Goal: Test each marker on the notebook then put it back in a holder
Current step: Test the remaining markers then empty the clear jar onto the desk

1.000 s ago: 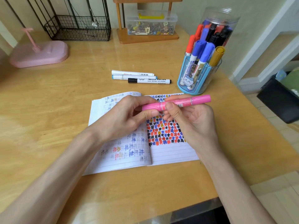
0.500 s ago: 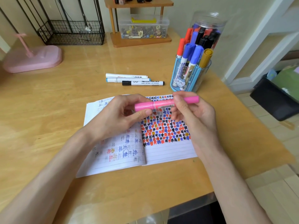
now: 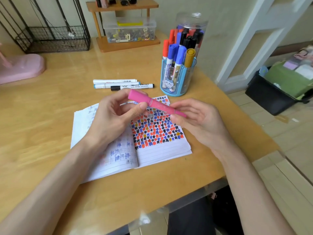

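Where the wooden table (image 3: pixel 42 107) meets the left edge of my view, a pink base (image 3: pixel 22 67) sits, and behind it against the wall stands a black wire basket (image 3: pixel 54 39). Further right at the back is a small wooden shelf (image 3: pixel 128 44) with a clear box (image 3: pixel 130 29) of small bits on its lower board. Nearer to me, three markers (image 3: pixel 123 84) lie side by side on the table. Below them the notebook (image 3: pixel 160 150) lies open and flat, its right page packed with black, blue, red and orange marks. My left hand (image 3: pixel 110 121) hovers over the left page, thumb and curled fingers gripping the thick end of the pink marker (image 3: pixel 150 103). That marker is in the air above the notebook, slanting down to the right. My right hand (image 3: pixel 199 122) pinches its lower end between thumb and fingertips, the other fingers loosely curled. Beyond the notebook's top right corner stands the blue holder (image 3: pixel 176 85) with red, blue and ochre markers upright in it, and just behind it a clear jar (image 3: pixel 192 28) holds more. Off the table's right edge, a black bin (image 3: pixel 271 97) sits on the floor.
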### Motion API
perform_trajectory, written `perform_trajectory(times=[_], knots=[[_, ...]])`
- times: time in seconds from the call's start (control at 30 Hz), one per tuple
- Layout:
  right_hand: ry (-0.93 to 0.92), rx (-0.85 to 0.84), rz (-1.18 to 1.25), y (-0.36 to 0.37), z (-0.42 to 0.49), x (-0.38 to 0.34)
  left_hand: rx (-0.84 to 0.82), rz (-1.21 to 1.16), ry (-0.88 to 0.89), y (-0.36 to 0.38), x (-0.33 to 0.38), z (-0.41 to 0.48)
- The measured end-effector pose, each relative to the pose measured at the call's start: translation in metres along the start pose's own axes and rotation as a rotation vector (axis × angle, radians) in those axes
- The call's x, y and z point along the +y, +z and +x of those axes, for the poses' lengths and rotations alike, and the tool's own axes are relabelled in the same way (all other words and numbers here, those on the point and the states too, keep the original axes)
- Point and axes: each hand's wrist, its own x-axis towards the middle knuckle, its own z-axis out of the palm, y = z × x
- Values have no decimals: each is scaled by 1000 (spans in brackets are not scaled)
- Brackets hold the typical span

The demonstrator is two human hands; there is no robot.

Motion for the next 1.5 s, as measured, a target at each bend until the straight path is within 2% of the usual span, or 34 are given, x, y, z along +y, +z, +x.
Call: perform_trajectory(times=[0.1, 0.23, 0.33, 0.5, 0.67, 0.9, 1.13, 1.5], knots=[[5, 127, 34, -12, -14, -4, -78, 52, -44, 6, -5, -3], [36, 312, 86, -36, -37, -6, -247, 287, -82, 19, -11, -2], [51, 411, 68, -52, -57, -8, -370, 438, -5, 47, -9, 0], [21, 538, 27, -78, -86, -12, -408, 488, 74, 106, -13, 3], [-52, 642, -74, -102, -108, -15, -416, 571, 227, 156, -27, 9], [-98, 784, -240, -137, -145, -13, -476, 703, 274, 196, -32, 14], [109, 829, -406, -156, -181, 28, -481, 726, 290, 198, -35, 14], [667, 710, -806, -165, -217, 74, -514, 705, 276, 195, -31, 14]])
